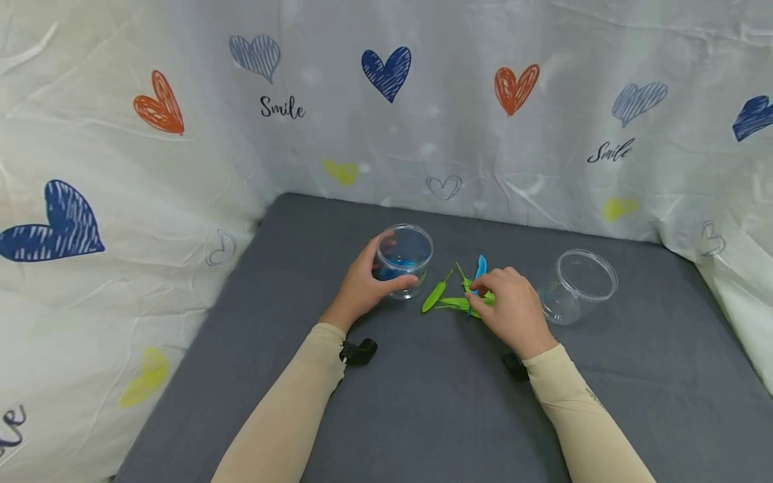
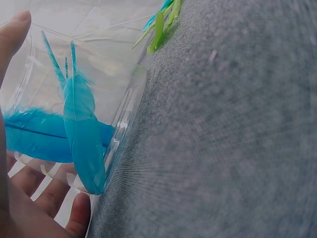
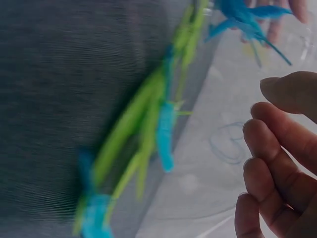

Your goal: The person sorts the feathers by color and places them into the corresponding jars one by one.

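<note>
My left hand [image 1: 366, 280] grips a clear plastic jar [image 1: 427, 263] from its left side, thumb across the near side. Inside lie several blue feathers [image 2: 83, 126], quills pointing up toward the mouth in the left wrist view. To the right of this jar, green feathers [image 1: 436, 295] are spread on the cloth, with blue feathers [image 3: 166, 134] among them. My right hand [image 1: 514, 310] hovers over this pile, covering part of it in the head view. In the right wrist view its fingers [image 3: 262, 139] bend loosely, thumb apart from the forefinger, and nothing is between them.
A second clear jar [image 1: 551, 305] stands to the right, just beyond my right hand. Dark grey cloth [image 1: 417, 416] covers the table. A pale curtain [image 1: 447, 121] printed with hearts hangs behind and on both sides.
</note>
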Demonstrator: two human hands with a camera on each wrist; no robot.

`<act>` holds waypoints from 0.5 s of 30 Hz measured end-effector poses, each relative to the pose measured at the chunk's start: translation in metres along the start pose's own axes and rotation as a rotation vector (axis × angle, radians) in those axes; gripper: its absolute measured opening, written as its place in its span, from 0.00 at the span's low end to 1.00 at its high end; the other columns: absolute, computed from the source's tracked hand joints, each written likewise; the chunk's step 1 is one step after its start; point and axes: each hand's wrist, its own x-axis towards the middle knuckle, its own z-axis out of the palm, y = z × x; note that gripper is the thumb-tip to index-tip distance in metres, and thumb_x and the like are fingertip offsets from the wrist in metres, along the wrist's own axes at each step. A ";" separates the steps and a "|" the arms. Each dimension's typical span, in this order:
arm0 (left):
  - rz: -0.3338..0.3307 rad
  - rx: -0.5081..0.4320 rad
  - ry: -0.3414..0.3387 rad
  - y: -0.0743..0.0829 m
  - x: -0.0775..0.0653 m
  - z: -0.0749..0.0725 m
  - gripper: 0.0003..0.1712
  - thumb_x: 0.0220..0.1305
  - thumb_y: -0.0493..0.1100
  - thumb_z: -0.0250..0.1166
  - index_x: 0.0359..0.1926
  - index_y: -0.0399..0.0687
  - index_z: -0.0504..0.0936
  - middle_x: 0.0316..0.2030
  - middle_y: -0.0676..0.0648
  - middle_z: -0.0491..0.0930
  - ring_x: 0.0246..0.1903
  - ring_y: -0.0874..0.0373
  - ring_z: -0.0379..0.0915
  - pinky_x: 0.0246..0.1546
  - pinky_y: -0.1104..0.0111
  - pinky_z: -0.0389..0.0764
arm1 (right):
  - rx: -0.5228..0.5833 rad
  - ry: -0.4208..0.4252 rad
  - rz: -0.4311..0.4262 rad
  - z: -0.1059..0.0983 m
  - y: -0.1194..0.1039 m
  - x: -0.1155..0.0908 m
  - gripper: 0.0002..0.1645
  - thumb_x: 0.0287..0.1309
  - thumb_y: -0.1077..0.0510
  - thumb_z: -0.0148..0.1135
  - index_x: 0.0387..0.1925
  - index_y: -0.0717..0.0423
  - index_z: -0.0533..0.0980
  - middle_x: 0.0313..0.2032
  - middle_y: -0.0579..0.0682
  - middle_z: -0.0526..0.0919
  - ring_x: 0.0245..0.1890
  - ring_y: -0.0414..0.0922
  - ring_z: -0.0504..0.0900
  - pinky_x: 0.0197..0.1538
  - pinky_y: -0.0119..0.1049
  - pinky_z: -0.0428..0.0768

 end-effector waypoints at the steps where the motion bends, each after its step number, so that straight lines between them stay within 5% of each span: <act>1: -0.003 -0.001 -0.002 0.000 -0.001 0.000 0.59 0.55 0.72 0.81 0.81 0.86 0.56 0.77 0.58 0.70 0.77 0.54 0.66 0.76 0.47 0.72 | -0.010 -0.006 -0.001 0.002 0.002 -0.003 0.06 0.63 0.55 0.79 0.39 0.52 0.90 0.32 0.48 0.88 0.36 0.48 0.80 0.38 0.44 0.78; 15: 0.008 -0.006 0.004 0.001 0.001 0.001 0.59 0.55 0.71 0.81 0.82 0.83 0.57 0.76 0.58 0.71 0.76 0.54 0.67 0.77 0.47 0.71 | -0.168 -0.043 -0.050 0.015 0.007 -0.022 0.15 0.54 0.47 0.85 0.30 0.51 0.88 0.28 0.47 0.84 0.32 0.47 0.77 0.37 0.45 0.78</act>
